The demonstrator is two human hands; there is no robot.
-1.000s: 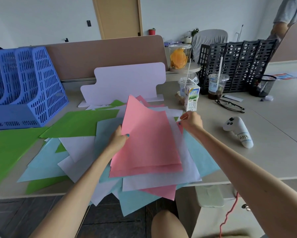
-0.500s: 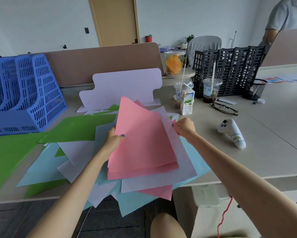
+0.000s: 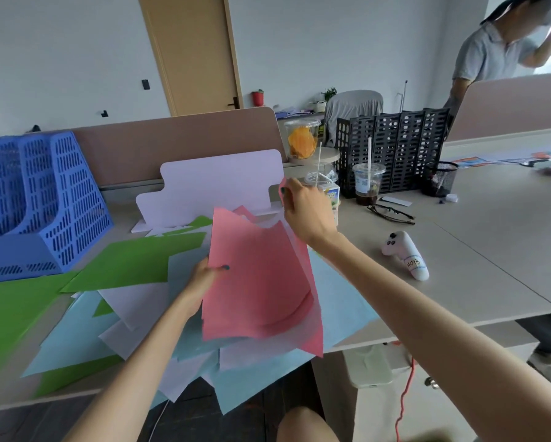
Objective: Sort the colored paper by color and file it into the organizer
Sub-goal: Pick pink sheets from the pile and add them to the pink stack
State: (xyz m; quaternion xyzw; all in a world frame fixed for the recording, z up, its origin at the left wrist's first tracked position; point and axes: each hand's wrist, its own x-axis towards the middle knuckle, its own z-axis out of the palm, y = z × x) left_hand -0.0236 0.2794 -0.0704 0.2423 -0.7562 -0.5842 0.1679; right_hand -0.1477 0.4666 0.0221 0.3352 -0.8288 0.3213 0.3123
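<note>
The pink sheets [image 3: 255,282] are curling upward above the loose pile of green, blue and white paper [image 3: 86,333] that is lying on the surface [image 3: 478,266]. The left hand [image 3: 204,279] is grasping their left edge, its fingers clenched on it. The right hand [image 3: 302,212] is pinching a top corner, raised. The blue organizer [image 3: 41,202] is standing well apart at the far left.

Beige desk [image 3: 478,282] under scattered paper [image 3: 76,330] (blue organizer [image 3: 38,212] at left)
</note>
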